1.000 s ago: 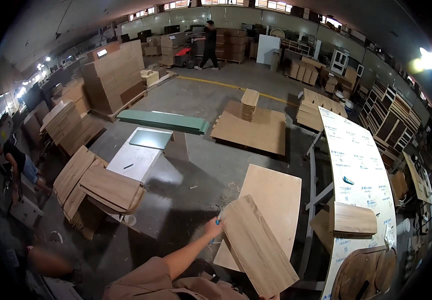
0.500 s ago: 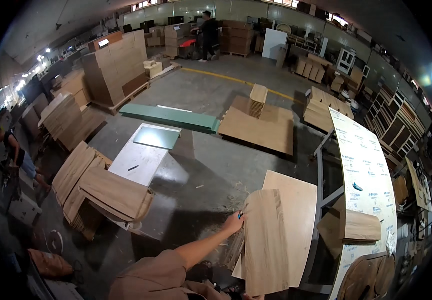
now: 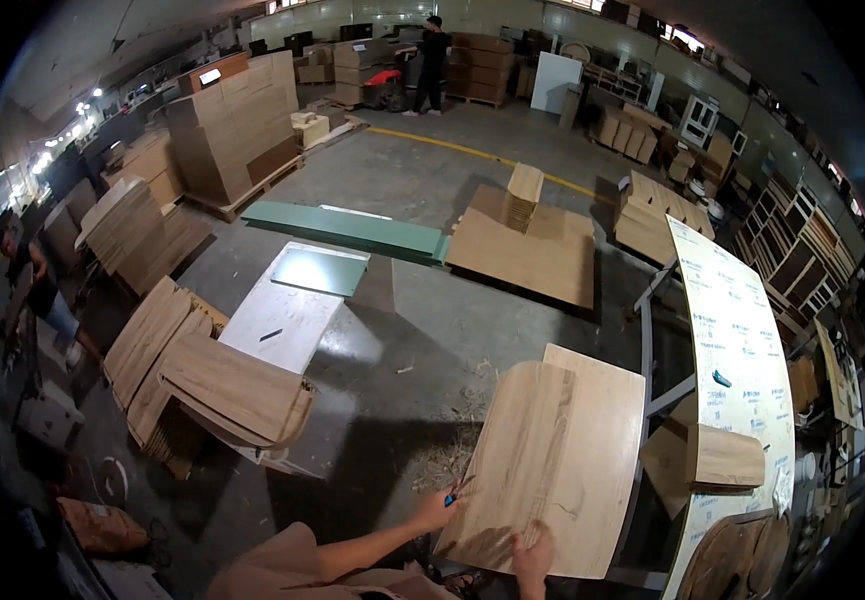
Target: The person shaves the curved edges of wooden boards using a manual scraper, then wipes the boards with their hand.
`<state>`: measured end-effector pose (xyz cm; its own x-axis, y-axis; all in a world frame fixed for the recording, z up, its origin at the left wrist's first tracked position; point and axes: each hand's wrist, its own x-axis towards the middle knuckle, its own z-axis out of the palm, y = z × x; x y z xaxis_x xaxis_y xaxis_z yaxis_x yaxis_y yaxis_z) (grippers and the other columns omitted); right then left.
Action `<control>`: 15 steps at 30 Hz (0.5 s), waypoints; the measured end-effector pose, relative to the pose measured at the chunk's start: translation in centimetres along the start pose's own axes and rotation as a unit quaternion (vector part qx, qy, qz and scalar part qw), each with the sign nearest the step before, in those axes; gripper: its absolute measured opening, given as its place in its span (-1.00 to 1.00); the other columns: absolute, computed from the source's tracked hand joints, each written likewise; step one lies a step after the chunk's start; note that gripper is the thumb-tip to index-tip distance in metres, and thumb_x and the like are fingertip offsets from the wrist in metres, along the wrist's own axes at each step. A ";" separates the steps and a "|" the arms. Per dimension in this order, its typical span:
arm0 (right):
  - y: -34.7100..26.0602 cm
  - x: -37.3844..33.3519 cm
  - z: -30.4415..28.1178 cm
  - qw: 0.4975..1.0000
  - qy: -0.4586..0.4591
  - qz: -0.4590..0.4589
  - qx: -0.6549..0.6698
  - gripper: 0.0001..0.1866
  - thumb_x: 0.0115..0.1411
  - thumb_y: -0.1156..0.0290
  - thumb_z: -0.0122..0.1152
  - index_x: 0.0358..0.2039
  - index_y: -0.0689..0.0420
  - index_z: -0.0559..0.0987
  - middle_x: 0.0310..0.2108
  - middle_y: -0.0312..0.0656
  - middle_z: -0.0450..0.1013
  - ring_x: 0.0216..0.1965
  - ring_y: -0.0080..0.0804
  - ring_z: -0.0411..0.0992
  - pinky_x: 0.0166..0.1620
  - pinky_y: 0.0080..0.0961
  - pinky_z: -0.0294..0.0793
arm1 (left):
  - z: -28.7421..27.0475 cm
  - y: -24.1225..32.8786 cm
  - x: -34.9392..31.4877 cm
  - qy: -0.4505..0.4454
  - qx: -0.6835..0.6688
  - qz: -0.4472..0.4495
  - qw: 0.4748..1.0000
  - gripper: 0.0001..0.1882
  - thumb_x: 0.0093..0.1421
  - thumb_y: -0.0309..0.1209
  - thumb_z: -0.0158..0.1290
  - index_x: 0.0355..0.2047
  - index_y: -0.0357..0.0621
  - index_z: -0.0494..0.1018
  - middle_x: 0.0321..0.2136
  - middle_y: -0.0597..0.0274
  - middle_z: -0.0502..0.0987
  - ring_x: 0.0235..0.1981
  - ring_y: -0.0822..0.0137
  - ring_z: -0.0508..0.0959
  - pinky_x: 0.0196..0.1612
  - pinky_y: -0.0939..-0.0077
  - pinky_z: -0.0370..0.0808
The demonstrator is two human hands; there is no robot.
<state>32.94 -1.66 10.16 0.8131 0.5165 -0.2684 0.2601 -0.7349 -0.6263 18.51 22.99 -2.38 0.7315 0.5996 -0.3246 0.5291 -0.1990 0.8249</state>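
Snug around a small blue-and-black hand tool [image 3: 451, 497], the left hand [image 3: 432, 512] sits at six o'clock in the view. Its tool tip points at the left edge of a wood-grain board with a rounded end [image 3: 517, 440]. That board lies at five o'clock, on top of a wider, pale wood-look panel [image 3: 607, 430]. Down by the near end, the right hand [image 3: 532, 555] is close to the board, but I cannot tell if it grips it or only rests there.

Curly shavings [image 3: 442, 462] lie on the floor at six o'clock, so some cutting seems done. I cannot tell which edges are left. More boards wait in a big stack [image 3: 237, 385] at eight o'clock, and whether those are finished does not show.
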 end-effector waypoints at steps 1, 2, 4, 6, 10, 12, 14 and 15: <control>0.6 1.0 -0.6 0.995 0.085 -0.023 -0.044 -0.09 0.35 -0.05 0.51 0.47 0.31 0.41 0.48 0.25 0.36 0.50 0.30 0.30 0.45 0.12 0.36 | 0.2 0.5 -1.0 0.018 -0.063 0.027 0.997 -0.20 0.54 0.19 0.16 0.53 -0.11 0.42 -0.46 0.16 0.48 -0.44 0.18 0.48 -0.31 0.10 0.44; 1.2 1.8 -0.7 0.995 0.089 -0.021 -0.046 -0.09 0.35 -0.05 0.51 0.47 0.31 0.41 0.48 0.25 0.36 0.50 0.30 0.30 0.45 0.12 0.36 | 0.1 1.1 -1.2 0.014 -0.065 0.030 0.997 -0.20 0.54 0.19 0.16 0.53 -0.11 0.42 -0.46 0.16 0.48 -0.44 0.18 0.48 -0.31 0.10 0.44; 2.6 3.8 -0.3 0.986 0.127 -0.040 -0.099 0.08 0.32 -0.13 0.52 0.60 0.29 0.27 0.61 0.26 0.19 0.63 0.25 0.11 0.59 0.11 0.17 | -0.5 2.2 -0.8 -0.079 -0.061 -0.058 0.993 -0.10 0.54 0.28 0.10 0.66 -0.01 0.27 -0.40 0.16 0.52 -0.40 0.22 0.50 -0.26 0.15 0.46; 3.8 4.9 1.3 0.994 0.065 -0.043 -0.079 0.19 0.32 -0.17 0.50 0.68 0.25 0.13 0.69 0.24 0.01 0.71 0.23 -0.08 0.67 0.15 -0.02 | -0.1 1.1 0.1 -0.059 -0.068 -0.034 0.995 -0.10 0.56 0.28 0.08 0.68 0.01 0.24 -0.39 0.18 0.53 -0.38 0.23 0.51 -0.25 0.18 0.46; 4.5 4.2 4.5 0.979 0.080 -0.087 -0.168 0.14 0.40 -0.25 0.32 0.70 0.24 0.10 0.70 0.27 -0.02 0.73 0.28 -0.14 0.69 0.23 -0.17 | 0.9 1.6 0.5 -0.073 -0.086 -0.063 0.992 -0.08 0.56 0.31 0.04 0.70 0.08 0.19 -0.35 0.20 0.56 -0.33 0.25 0.54 -0.21 0.23 0.47; 4.6 3.9 4.8 0.978 0.099 -0.078 -0.165 0.11 0.42 -0.19 0.32 0.70 0.25 0.10 0.69 0.26 -0.01 0.72 0.29 -0.13 0.69 0.22 -0.15 | 1.1 1.4 0.8 -0.074 -0.081 -0.061 0.992 -0.09 0.55 0.31 0.03 0.69 0.08 0.21 -0.34 0.19 0.57 -0.33 0.25 0.54 -0.21 0.23 0.47; 4.3 3.5 4.8 0.979 0.093 -0.092 -0.158 0.09 0.42 -0.16 0.32 0.69 0.25 0.10 0.69 0.26 -0.01 0.72 0.30 -0.12 0.69 0.22 -0.15 | 1.4 0.5 0.5 -0.071 -0.074 -0.066 0.993 -0.10 0.55 0.31 0.03 0.68 0.08 0.24 -0.33 0.18 0.58 -0.33 0.25 0.55 -0.21 0.24 0.47; 3.8 3.2 4.6 0.979 0.096 -0.100 -0.150 0.08 0.43 -0.12 0.32 0.69 0.26 0.10 0.69 0.27 -0.01 0.72 0.30 -0.11 0.69 0.22 -0.14 | 1.4 0.4 0.3 -0.044 -0.063 -0.025 0.997 -0.14 0.56 0.21 0.06 0.67 0.01 0.24 -0.30 0.03 0.64 -0.31 0.08 0.60 -0.19 0.13 0.50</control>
<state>34.13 -0.80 3.60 0.8061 0.5918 -0.0012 0.5418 -0.7388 -0.4007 19.53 22.01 -2.79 0.7438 0.5347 -0.4011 0.5115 -0.0690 0.8565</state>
